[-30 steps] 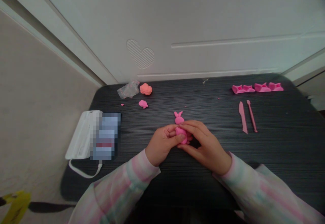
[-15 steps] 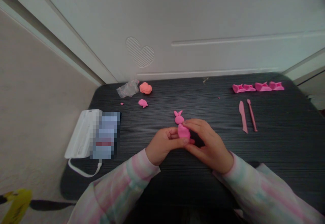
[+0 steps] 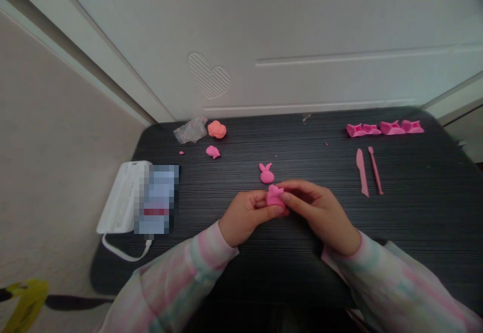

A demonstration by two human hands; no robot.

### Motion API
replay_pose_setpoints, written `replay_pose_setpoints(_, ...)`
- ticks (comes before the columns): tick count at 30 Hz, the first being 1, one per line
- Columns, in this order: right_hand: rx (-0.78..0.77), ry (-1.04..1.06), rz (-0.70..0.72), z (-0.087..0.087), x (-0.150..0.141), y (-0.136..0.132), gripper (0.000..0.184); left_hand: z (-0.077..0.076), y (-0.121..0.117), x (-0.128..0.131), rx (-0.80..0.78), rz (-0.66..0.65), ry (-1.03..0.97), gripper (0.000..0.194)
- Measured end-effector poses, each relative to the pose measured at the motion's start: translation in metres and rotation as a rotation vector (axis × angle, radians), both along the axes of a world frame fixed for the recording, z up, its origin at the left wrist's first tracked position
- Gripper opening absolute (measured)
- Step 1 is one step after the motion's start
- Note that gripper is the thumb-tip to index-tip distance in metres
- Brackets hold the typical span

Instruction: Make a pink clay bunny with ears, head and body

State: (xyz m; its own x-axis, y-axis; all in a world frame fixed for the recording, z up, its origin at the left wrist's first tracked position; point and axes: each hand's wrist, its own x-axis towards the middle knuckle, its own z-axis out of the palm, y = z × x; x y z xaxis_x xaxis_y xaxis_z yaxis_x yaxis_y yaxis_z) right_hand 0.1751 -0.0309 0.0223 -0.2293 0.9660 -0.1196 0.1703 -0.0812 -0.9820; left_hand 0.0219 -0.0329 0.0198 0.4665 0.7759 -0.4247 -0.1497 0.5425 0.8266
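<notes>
Between my two hands is a lump of pink modelling clay (image 3: pixel 275 197), held a little above the dark table. My left hand (image 3: pixel 245 215) grips its lower left side, thumb across the front. The thumb and fingers of my right hand (image 3: pixel 320 212) pinch its upper right edge, where the clay looks uneven. Just beyond the lump, a pink clay rabbit head (image 3: pixel 267 176) with two pointed ears lies flat on the table. The fingertips behind the lump are partly hidden.
Left of centre lie an orange clay lump (image 3: pixel 217 130), a smaller pink clay piece (image 3: pixel 213 152) and a clear plastic wrapper (image 3: pixel 191 130). A phone (image 3: pixel 156 199) adjoins a white device (image 3: pixel 123 197). At right are a pink plastic knife (image 3: pixel 361 172), a thin pink tool (image 3: pixel 376 170) and pink moulds (image 3: pixel 392 128).
My right thumb has moved from below the lump up to its top right edge. The lump has come slightly away from the rabbit head, and its top edge now looks bumpier.
</notes>
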Motion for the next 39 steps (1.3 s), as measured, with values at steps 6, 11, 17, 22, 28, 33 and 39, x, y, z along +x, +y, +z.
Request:
replay_pose_setpoints(6,-0.059,0.031,-0.019,0.002,-0.003,0.002,0.013,0.0,0.001,0.0,0.077,0.01,0.041,0.015)
replay_pose_setpoints(11,0.067,-0.124,-0.029,0.001,-0.002,-0.002,0.013,-0.002,0.0,0.001,0.12,0.039,0.14,0.02)
replay_pose_setpoints(17,0.152,-0.229,-0.031,-0.002,-0.003,-0.006,0.013,0.0,-0.003,0.003,0.071,0.142,0.132,0.019)
replay_pose_setpoints(22,0.158,-0.161,-0.04,-0.007,-0.005,-0.008,0.018,0.0,-0.002,0.002,0.086,0.209,0.114,0.01)
replay_pose_setpoints(28,0.087,-0.098,0.042,-0.006,-0.005,-0.007,0.018,0.0,-0.001,0.001,0.136,0.272,0.098,0.012)
replay_pose_setpoints(33,0.014,0.01,-0.004,-0.004,-0.005,-0.005,0.013,-0.003,-0.003,-0.001,0.198,0.294,0.039,0.023)
replay_pose_setpoints(39,0.102,-0.147,0.038,-0.004,-0.004,-0.006,0.014,-0.002,-0.004,-0.006,0.615,0.314,0.414,0.021)
